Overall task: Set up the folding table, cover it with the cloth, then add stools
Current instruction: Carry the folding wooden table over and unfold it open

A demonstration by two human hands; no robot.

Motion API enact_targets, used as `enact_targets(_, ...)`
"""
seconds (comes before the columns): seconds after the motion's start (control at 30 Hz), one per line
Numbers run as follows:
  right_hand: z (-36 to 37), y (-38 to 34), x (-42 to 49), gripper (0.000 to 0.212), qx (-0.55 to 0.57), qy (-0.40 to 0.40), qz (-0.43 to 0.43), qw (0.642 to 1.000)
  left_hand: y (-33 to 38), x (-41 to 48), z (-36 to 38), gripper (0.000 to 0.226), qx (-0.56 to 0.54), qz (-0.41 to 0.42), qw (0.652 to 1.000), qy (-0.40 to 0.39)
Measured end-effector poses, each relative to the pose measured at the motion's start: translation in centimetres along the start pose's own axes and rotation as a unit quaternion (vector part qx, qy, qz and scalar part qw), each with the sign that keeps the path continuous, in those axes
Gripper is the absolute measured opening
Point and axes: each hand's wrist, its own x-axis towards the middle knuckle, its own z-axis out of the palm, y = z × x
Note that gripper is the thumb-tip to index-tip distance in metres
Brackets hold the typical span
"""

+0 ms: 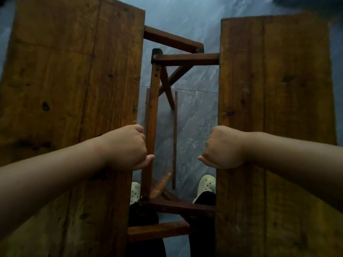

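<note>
The folding table fills the view from above as two brown wooden leaves with a wide gap between them. My left hand grips the inner edge of the left leaf. Across the gap, my right hand is curled around the inner edge of the right leaf. Dark wooden frame rails and crossed legs show in the gap. No cloth or stools are in view.
Grey marble-patterned floor tiles lie under the table. My feet in pale perforated clogs stand in the gap near the frame's near rails. A thin wooden rod hangs down in the gap.
</note>
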Motion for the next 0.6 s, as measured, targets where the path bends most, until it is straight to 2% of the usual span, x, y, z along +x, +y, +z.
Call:
enact_targets(0.2,-0.8,-1.5,4.1,0.056,-0.009,0.002,0.003,1.000,0.2,-0.5,0.0,0.055,-0.002,0.000,1.000,-0.013)
enact_targets(0.5,1.1,-0.4,6.4,0.054,-0.001,0.003,0.007,1.000,0.6,3.4,3.0,0.058,-0.008,0.013,0.997,0.074)
enact_targets(0.6,2.7,0.1,6.4,0.053,0.000,0.016,0.007,1.000,0.6,4.9,4.0,0.060,-0.017,0.017,0.997,0.079)
